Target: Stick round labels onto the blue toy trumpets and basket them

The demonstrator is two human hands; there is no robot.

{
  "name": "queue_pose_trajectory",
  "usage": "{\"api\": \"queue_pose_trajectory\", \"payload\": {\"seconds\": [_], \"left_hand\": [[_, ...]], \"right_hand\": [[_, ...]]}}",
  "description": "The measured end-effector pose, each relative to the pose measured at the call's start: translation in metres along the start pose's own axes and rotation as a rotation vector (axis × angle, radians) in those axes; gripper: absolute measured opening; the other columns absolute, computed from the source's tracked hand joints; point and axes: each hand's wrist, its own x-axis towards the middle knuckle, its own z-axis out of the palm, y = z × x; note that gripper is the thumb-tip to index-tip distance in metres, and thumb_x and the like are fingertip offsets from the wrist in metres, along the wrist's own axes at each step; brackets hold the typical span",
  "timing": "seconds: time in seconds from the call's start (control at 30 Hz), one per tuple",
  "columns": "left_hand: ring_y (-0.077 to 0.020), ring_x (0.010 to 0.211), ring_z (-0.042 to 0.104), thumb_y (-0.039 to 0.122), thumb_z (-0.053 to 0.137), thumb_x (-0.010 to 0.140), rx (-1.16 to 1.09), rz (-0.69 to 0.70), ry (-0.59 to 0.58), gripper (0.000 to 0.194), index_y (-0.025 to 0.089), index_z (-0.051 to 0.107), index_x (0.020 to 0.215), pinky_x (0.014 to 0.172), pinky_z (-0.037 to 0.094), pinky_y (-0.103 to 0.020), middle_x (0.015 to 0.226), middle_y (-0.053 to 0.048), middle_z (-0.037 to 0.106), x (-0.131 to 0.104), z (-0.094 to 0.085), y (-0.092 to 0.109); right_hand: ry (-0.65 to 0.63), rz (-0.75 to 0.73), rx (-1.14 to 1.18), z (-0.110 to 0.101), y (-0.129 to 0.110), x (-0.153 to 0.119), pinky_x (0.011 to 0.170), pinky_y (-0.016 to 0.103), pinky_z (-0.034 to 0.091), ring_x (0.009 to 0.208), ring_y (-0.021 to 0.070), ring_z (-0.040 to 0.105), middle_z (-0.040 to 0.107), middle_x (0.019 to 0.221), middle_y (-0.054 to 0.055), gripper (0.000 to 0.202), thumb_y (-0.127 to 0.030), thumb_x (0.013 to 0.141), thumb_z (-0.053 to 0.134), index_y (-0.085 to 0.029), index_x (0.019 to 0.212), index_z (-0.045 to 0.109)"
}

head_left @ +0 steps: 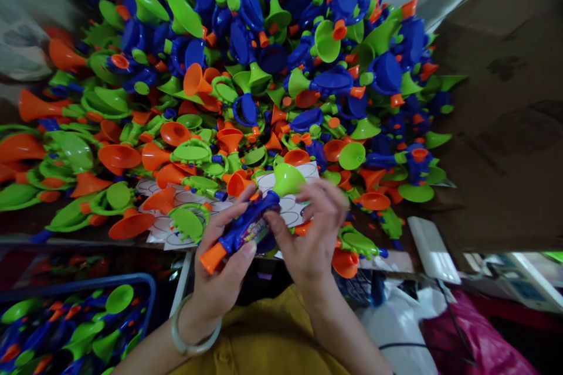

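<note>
My left hand (222,281) is closed around a blue toy trumpet (246,228) with an orange mouthpiece and a green bell. The trumpet lies at a slant, its bell pointing up and to the right. A colourful printed label shows on its flat side. My right hand (314,234) is beside it, thumb touching the label's upper end and the other fingers apart and curled near the bell. Under and beyond my hands lie sheets of white oval stickers (290,208), partly covered by toys.
A large heap of blue, green and orange toy trumpets (246,108) covers the table. More fill a blue-rimmed bin (152,287) at lower left. Brown cardboard (501,129) stands on the right, with a white power strip (433,249) near the edge and plastic bags (396,322) below.
</note>
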Motion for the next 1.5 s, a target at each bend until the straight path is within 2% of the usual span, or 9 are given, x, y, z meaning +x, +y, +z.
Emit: {"api": "queue_pose_trajectory", "payload": {"seconds": [0.13,0.27,0.4,0.53,0.73,0.93,1.07,1.23,1.5], "left_hand": [[-0.0380,0.159,0.057,0.028,0.076,0.102,0.156,0.178,0.124,0.049,0.033,0.067,0.150,0.129,0.053,-0.064,0.167,-0.008,0.064,0.023,-0.013,0.010],[-0.0373,0.158,0.056,0.015,0.078,0.097,0.676,0.505,0.176,0.055,0.026,0.065,0.150,0.135,0.043,-0.064,0.168,-0.006,0.061,0.077,-0.067,0.017],[-0.0478,0.168,0.040,0.024,0.078,0.097,1.144,0.475,-0.275,0.060,0.020,0.061,0.155,0.134,0.037,-0.072,0.176,-0.017,0.052,0.120,-0.126,0.005],[-0.0602,0.172,0.016,0.051,0.083,0.096,1.421,0.224,-0.549,0.085,0.023,0.050,0.169,0.126,0.025,-0.092,0.183,-0.023,0.039,0.128,-0.143,-0.014],[-0.0413,0.173,0.033,0.024,0.073,0.105,1.218,0.607,-0.289,0.059,0.028,0.057,0.162,0.134,0.039,-0.071,0.167,-0.020,0.061,0.101,-0.088,-0.023],[-0.0368,0.170,0.040,0.017,0.068,0.107,1.069,0.713,-0.390,0.055,0.019,0.054,0.160,0.133,0.048,-0.061,0.165,-0.024,0.063,0.079,-0.010,-0.042],[-0.0375,0.166,0.048,0.023,0.063,0.110,1.016,0.678,-0.395,0.055,0.020,0.051,0.164,0.133,0.046,-0.063,0.167,-0.022,0.062,0.091,0.021,-0.050],[-0.0291,0.118,0.081,0.033,0.063,0.111,0.904,0.408,-0.308,0.037,0.020,0.069,0.145,0.106,0.065,-0.044,0.134,-0.014,0.082,0.107,0.039,-0.021],[-0.0085,0.064,0.062,0.022,0.072,0.103,0.674,0.275,-0.349,0.026,0.021,0.075,0.129,0.062,0.050,-0.018,0.087,0.004,0.070,0.097,0.031,0.029]], "right_hand": [[0.083,0.075,-0.084,-0.005,0.040,0.000,0.098,0.053,0.064,0.132,0.0346,0.066,0.057,0.153,0.018,0.065,-0.049,0.105,0.076,-0.029,0.160,0.048],[-0.098,0.237,-0.271,-0.022,0.092,0.000,0.109,0.065,0.056,0.132,0.0428,0.066,0.071,0.139,0.021,0.063,-0.058,0.100,0.076,-0.019,0.146,0.057],[-0.410,0.544,-0.412,-0.028,0.112,0.000,0.110,0.071,0.049,0.136,0.0499,0.063,0.077,0.137,0.022,0.068,-0.048,0.090,0.084,-0.018,0.145,0.058],[-0.496,0.644,-0.412,-0.018,0.108,-0.002,0.115,0.071,0.045,0.145,0.0505,0.058,0.073,0.147,0.022,0.078,-0.034,0.087,0.084,-0.018,0.156,0.051],[-0.368,0.690,-0.318,-0.015,0.118,-0.004,0.114,0.072,0.042,0.140,0.0494,0.060,0.079,0.129,0.020,0.071,-0.027,0.081,0.080,-0.018,0.147,0.055],[-0.294,0.626,-0.159,-0.016,0.123,-0.009,0.116,0.071,0.044,0.126,0.0422,0.067,0.081,0.110,0.011,0.059,-0.029,0.080,0.078,-0.022,0.136,0.059],[-0.258,0.548,0.032,-0.022,0.107,-0.011,0.094,0.046,0.063,0.095,0.0260,0.075,0.075,0.097,0.003,0.043,-0.033,0.092,0.069,-0.024,0.133,0.056],[-0.233,0.465,0.360,-0.039,0.070,-0.012,0.085,0.033,0.067,0.096,0.0203,0.080,0.079,0.109,0.004,0.038,-0.032,0.097,0.078,-0.029,0.130,0.060],[-0.305,0.304,0.323,-0.059,0.036,-0.014,0.074,0.027,0.067,0.083,0.0173,0.080,0.084,0.100,0.001,0.025,-0.017,0.098,0.078,-0.028,0.120,0.078]]}}
